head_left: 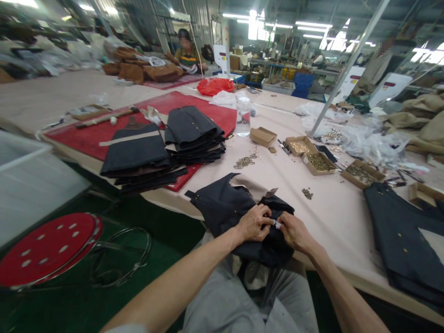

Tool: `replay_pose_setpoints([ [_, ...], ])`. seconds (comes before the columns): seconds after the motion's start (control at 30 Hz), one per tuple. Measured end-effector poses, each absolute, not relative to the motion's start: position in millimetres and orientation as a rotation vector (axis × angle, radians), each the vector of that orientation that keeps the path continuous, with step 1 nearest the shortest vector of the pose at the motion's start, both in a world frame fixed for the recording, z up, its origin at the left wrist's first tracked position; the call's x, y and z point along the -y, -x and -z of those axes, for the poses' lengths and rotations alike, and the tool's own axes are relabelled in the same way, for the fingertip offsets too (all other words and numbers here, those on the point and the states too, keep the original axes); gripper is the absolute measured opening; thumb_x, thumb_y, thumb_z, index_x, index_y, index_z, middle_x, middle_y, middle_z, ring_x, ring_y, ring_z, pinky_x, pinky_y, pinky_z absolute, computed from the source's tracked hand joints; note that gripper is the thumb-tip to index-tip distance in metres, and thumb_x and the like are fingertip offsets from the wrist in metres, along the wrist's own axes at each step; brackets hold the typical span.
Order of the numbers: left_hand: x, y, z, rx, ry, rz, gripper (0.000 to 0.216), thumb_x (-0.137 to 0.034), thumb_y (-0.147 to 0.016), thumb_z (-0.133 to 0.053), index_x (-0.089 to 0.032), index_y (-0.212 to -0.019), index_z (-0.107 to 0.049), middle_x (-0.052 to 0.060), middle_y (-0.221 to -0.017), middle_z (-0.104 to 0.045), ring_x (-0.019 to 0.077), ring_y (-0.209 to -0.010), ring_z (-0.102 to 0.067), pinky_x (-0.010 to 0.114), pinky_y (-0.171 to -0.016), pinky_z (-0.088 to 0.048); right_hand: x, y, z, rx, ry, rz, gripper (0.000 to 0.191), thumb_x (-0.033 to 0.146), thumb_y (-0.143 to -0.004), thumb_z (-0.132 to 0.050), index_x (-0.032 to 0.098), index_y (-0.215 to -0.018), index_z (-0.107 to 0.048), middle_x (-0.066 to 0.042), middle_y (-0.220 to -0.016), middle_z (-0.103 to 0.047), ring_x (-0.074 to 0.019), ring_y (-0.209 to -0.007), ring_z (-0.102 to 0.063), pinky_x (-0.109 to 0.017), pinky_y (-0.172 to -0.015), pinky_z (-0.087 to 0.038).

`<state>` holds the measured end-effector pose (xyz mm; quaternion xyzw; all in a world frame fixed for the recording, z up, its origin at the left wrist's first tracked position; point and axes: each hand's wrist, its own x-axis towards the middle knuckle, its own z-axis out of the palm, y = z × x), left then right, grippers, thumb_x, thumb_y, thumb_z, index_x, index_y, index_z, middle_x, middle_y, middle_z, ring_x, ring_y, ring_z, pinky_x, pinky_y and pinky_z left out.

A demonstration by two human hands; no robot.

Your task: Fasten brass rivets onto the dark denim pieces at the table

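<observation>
A dark fabric piece (222, 203) with a beige underside and small brass-coloured studs lies over the table's front edge and my lap. My left hand (255, 223) is closed, fingers bent and pinching a fold of this fabric. Close beside it, my right hand (294, 231) is closed with its fingertips on a small white scrap (277, 224), whose kind I cannot make out. Between the two hands the fingertips nearly meet, and the fabric is bunched under them.
Stacks of dark fabric pieces (194, 127) lie on a red board (222, 113). Small cardboard boxes (319, 164) of metal fittings stand right of a clear bottle (243, 118), near loose rings (244, 161). More dark fabric (398, 240) lies at right; a red stool (48, 247) stands left.
</observation>
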<state>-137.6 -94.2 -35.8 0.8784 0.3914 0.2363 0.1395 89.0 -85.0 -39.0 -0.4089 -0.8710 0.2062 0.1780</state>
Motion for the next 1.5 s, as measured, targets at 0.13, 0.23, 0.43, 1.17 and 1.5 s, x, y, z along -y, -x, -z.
replay_pose_setpoints([
  [0.13,93.9,137.9,35.7,-1.124,-2.535,-0.695,0.025,-0.018,-0.077,-0.06,-0.023,-0.097,-0.075,0.008,-0.106,-0.056,0.0217,-0.097,-0.051,0.037,-0.091,-0.043,80.1,-88.9,43.1,2.412,1.217,-0.642,0.012,0.013,-0.083,-0.051,0.021,-0.089,-0.058,-0.004,-0.085,-0.061,-0.0179,-0.076,-0.055,-0.027,-0.071,-0.04],
  [0.23,93.1,138.1,36.7,-1.124,-2.528,-0.715,0.025,-0.018,-0.077,-0.06,-0.023,-0.096,-0.075,0.008,-0.106,-0.057,0.0219,-0.097,-0.052,0.037,-0.09,-0.043,72.2,-83.9,46.2,2.355,1.399,-0.747,0.013,0.014,-0.077,-0.055,0.02,-0.084,-0.064,-0.002,-0.078,-0.064,-0.0152,-0.068,-0.055,-0.025,-0.062,-0.037],
  [0.43,90.6,139.0,42.4,-1.089,-2.489,-0.845,0.021,-0.017,-0.076,-0.061,-0.02,-0.092,-0.074,0.008,-0.102,-0.058,0.0213,-0.094,-0.053,0.037,-0.087,-0.045,44.9,-73.8,42.2,2.243,1.603,-1.048,0.01,0.01,-0.063,-0.057,0.015,-0.067,-0.065,0.001,-0.059,-0.059,-0.0097,-0.052,-0.048,-0.022,-0.047,-0.026],
  [1.17,86.5,151.6,36.1,-1.113,-2.375,-0.894,0.021,-0.015,-0.072,-0.061,-0.017,-0.091,-0.068,0.009,-0.1,-0.059,0.022,-0.092,-0.054,0.04,-0.085,-0.047,-9.4,-48.0,34.1,2.37,1.873,-1.415,0.019,0.011,-0.05,-0.069,0.019,-0.058,-0.054,0.0,-0.044,-0.06,-0.0197,-0.045,-0.064,-0.02,-0.04,-0.039],
  [1.5,77.8,166.7,84.3,-1.091,-2.517,-1.1,0.02,-0.015,-0.06,-0.067,-0.019,-0.079,-0.063,0.005,-0.088,-0.058,0.0184,-0.082,-0.052,0.032,-0.069,-0.04,17.8,-35.5,35.4,2.17,1.794,-1.226,0.031,0.015,-0.046,-0.072,0.02,-0.073,-0.058,0.002,-0.055,-0.06,-0.0156,-0.045,-0.057,-0.021,-0.041,-0.035],
])
